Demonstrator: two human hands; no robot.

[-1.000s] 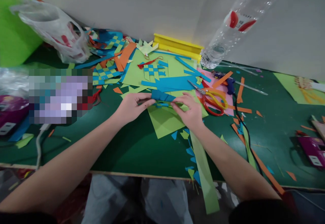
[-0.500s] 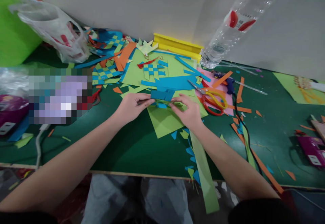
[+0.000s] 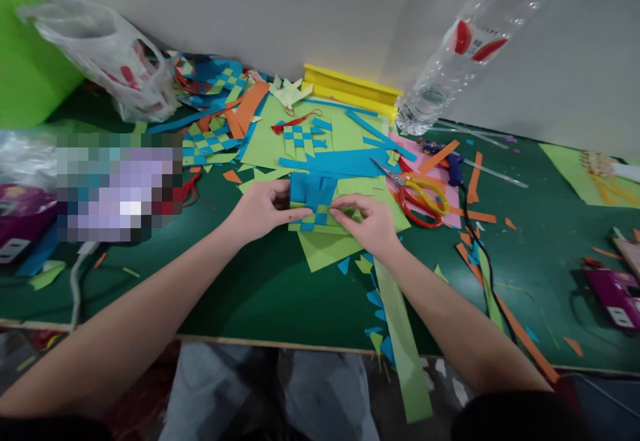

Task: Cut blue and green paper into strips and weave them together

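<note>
Between my hands is a woven paper piece (image 3: 313, 191), with blue strips at its far end and a blue-green check nearer me. My left hand (image 3: 265, 211) pinches its left side, thumb lying across the check. My right hand (image 3: 366, 222) holds the right edge between thumb and fingertips. Beneath the piece lie sheets of light green paper (image 3: 325, 254). Just beyond it is a wide blue paper piece (image 3: 345, 162). Scissors (image 3: 420, 194) with yellow and red handles lie to the right of my right hand.
A finished-looking woven paper fish (image 3: 300, 137) with a red tassel lies behind. A yellow plastic channel (image 3: 350, 91) and a tall clear bottle (image 3: 450, 74) stand by the wall. Paper scraps, a glue gun (image 3: 455, 169) with a black cord, and a plastic bag (image 3: 115, 61) surround the work area.
The woven piece has tilted so its checked face shows more, where mostly the blue end showed before. My left thumb now lies across the check; both hands remain in nearly the same place.
</note>
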